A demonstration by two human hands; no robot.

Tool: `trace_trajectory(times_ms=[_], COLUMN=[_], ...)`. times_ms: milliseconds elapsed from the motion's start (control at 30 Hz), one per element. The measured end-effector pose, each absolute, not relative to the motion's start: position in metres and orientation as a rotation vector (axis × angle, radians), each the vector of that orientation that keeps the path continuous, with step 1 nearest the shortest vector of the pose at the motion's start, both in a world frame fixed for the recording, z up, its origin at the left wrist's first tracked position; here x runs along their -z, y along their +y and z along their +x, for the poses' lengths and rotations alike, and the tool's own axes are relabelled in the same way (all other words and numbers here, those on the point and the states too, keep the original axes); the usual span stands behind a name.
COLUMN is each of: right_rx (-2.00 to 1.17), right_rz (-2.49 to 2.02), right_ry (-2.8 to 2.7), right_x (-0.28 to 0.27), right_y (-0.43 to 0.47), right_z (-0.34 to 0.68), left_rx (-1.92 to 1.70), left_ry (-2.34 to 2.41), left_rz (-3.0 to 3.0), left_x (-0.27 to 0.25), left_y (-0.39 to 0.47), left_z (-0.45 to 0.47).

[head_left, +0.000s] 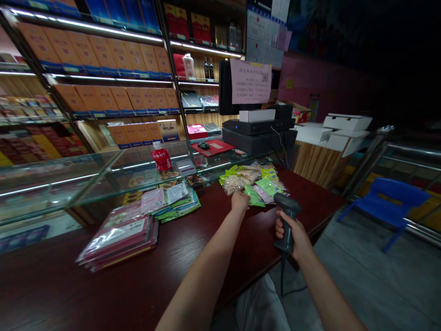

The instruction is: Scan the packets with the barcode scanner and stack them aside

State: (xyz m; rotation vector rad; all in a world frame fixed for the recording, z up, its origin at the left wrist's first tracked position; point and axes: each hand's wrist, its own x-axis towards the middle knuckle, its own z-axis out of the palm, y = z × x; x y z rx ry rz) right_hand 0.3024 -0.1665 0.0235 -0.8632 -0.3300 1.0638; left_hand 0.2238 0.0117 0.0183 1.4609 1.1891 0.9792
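My right hand (296, 236) is wrapped around the grip of a dark grey barcode scanner (289, 207), with its cable hanging below the table edge. My left hand (240, 201) reaches forward, fingers curled at the near edge of a green packet (254, 196); the fingertips are partly hidden. Around it lies a heap of snack packets: clear bags with pale contents (233, 185), more green packets (268, 186) and a pale pink one (263, 195). Left of my forearm is a pile of small packets (179, 197), partly on a stack of larger red plastic-wrapped packs (120, 230).
A glass display counter (103, 172) borders the dark red table (193, 248), with a red bottle (161, 156) on it. Behind stand a monitor (225, 87) and a black cash drawer (255, 140). A blue plastic chair (392, 197) stands at the right. Shelves of orange boxes (103, 55) line the back.
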Motion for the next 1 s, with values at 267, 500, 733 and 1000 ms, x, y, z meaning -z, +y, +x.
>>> trace_trajectory(times_ms=[267, 500, 733, 1000], right_rx=[-1.078, -1.169, -1.107, -1.147], right_rz=[-0.904, -1.044, -1.233, -1.251], right_ry=[-0.375, -0.652, -0.935, -0.984], right_x=[-0.023, -0.032, -0.037, -0.043], right_y=[-0.167, -0.160, -0.154, -0.154], right_z=[0.299, 0.257, 0.218, 0.223], left_rx=[-1.172, -1.463, -1.589, -1.575], left_ry=[0.946, 0.943, 0.983, 1.067], left_rz=[1.224, 1.265, 1.137, 1.176], left_x=[-0.015, -0.001, 0.007, 0.008], left_y=[0.015, 0.018, 0.020, 0.020], left_z=[0.140, 0.097, 0.093, 0.095])
